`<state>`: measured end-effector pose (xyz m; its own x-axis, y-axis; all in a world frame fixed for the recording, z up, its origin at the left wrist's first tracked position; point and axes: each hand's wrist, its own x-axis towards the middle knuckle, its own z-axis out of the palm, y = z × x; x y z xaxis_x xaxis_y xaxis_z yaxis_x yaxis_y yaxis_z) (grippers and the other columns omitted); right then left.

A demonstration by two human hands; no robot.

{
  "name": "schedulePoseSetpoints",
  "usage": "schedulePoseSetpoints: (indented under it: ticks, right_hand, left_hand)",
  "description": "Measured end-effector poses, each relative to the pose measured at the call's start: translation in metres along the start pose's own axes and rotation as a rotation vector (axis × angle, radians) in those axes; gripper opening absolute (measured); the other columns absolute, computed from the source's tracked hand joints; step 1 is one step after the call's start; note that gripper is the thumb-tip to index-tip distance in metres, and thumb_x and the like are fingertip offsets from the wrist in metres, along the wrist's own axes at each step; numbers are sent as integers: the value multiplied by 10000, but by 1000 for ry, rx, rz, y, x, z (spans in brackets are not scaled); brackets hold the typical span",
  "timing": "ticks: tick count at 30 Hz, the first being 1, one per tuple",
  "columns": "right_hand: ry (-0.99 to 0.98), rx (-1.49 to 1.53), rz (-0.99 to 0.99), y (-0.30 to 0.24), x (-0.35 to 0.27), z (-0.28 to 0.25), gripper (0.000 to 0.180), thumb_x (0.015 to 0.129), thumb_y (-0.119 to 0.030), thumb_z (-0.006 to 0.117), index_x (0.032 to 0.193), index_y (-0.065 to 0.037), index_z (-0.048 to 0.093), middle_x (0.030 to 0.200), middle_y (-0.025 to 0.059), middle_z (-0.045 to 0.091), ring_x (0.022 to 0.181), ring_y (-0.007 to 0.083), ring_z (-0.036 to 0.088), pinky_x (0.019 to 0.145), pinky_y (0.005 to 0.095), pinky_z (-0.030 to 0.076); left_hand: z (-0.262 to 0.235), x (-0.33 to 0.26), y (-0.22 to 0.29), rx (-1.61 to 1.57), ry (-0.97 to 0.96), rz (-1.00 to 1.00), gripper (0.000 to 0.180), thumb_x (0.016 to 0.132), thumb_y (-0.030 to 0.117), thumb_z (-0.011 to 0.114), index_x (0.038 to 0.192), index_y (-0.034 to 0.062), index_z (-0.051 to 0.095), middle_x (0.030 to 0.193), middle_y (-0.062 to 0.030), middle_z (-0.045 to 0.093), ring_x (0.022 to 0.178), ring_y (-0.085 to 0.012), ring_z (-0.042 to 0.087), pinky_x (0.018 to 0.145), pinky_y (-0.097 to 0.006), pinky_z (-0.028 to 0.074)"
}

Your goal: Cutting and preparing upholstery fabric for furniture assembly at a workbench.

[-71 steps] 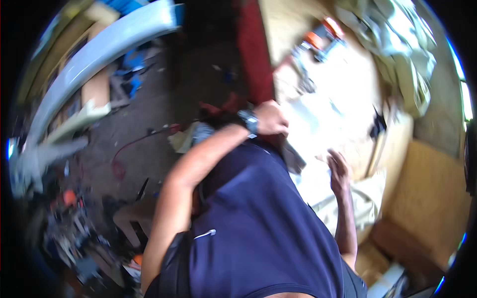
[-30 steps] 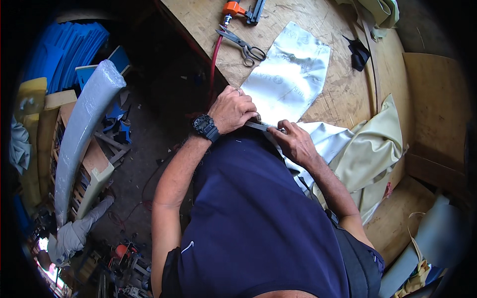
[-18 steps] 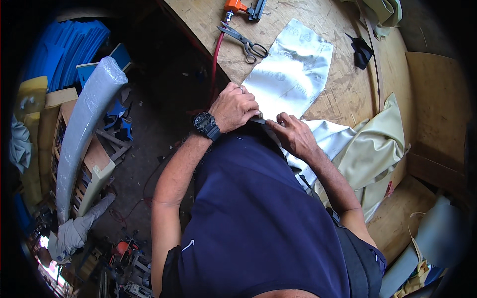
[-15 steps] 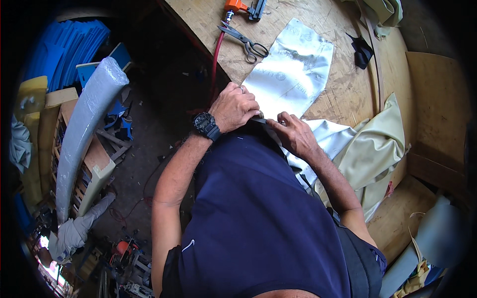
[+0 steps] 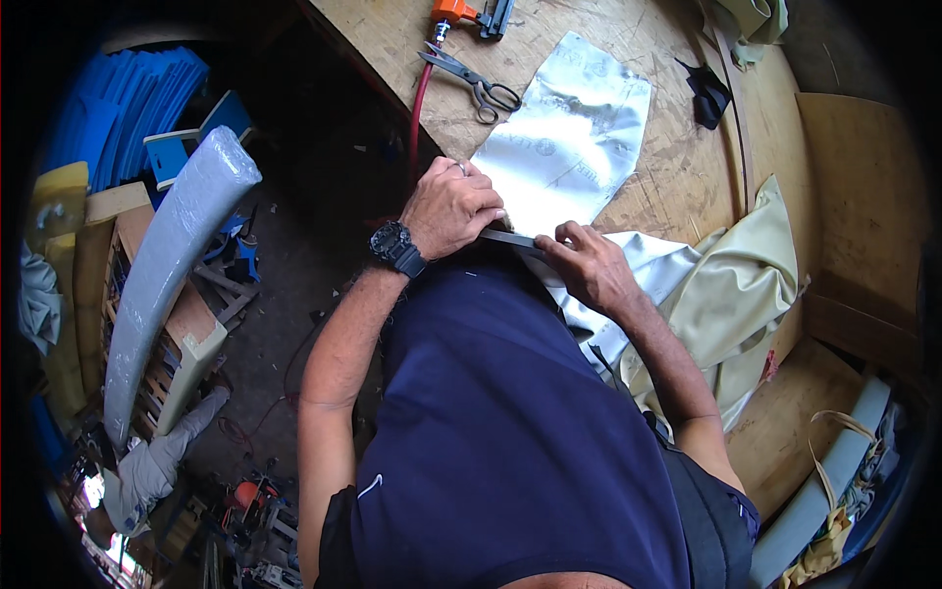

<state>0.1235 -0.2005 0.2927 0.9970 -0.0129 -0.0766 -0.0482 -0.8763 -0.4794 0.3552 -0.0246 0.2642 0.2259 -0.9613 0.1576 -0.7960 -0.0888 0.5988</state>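
At the near edge of the workbench, my left hand, with a black watch on its wrist, is closed with thumb and fingertips at one end of a narrow grey strip. My right hand pinches the same strip farther right, its fingers curled. The strip's middle shows between the hands, close to my dark blue shirt. What lies under my fingers is hidden. Just beyond the hands a shiny silver-white sheet lies on the bench, and more of it bunches beside my right wrist.
Black-handled scissors lie beside an orange air stapler with a red hose. A black scrap and cream upholstery material are on the right. Left of the bench stand a plastic-wrapped grey curved piece and stacked blue sheets; a person is beyond.
My hands have moved slightly apart, and more of the grey strip shows between them. The whole view has shifted a little.
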Motion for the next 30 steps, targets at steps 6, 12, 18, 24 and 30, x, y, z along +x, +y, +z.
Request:
schedulePoseSetpoints:
  ticks: [6,12,18,24,30]
  right_hand:
    - [5,-3,-8,4,9,9,319,960,-156,689,1278,-134,671,1014,93,579,844,276,643,721,419,543]
    - [-14,23,-15,5,10,13,327,962,-166,698,1286,-139,669,1014,94,577,869,285,657,725,423,553]
    - [-21,116,54,15,3,7,310,977,-161,695,1286,-141,680,1035,100,601,918,289,676,751,428,570]
    - [-28,100,114,19,-8,-5,292,978,-156,699,1269,-133,690,1063,105,626,944,288,689,769,417,580]
    - [53,42,-38,6,8,10,294,951,-148,718,1233,-116,640,984,80,584,857,280,641,721,417,544]
  left_hand:
    - [-2,-2,2,18,5,16,154,945,273,758,899,131,798,907,-17,758,883,-218,696,947,-410,460]
    - [-1,-3,1,12,6,9,144,939,269,763,902,134,800,918,-15,763,914,-222,695,948,-412,458]
    - [-1,-4,2,19,21,6,121,925,246,778,914,128,800,919,-7,759,979,-226,690,953,-410,460]
    - [-4,-1,-3,-14,40,-38,124,921,248,779,914,125,800,923,-6,761,999,-227,694,953,-412,461]
    - [-11,1,-2,-9,0,-42,119,926,227,786,936,110,808,932,-6,766,1038,-218,689,947,-414,471]
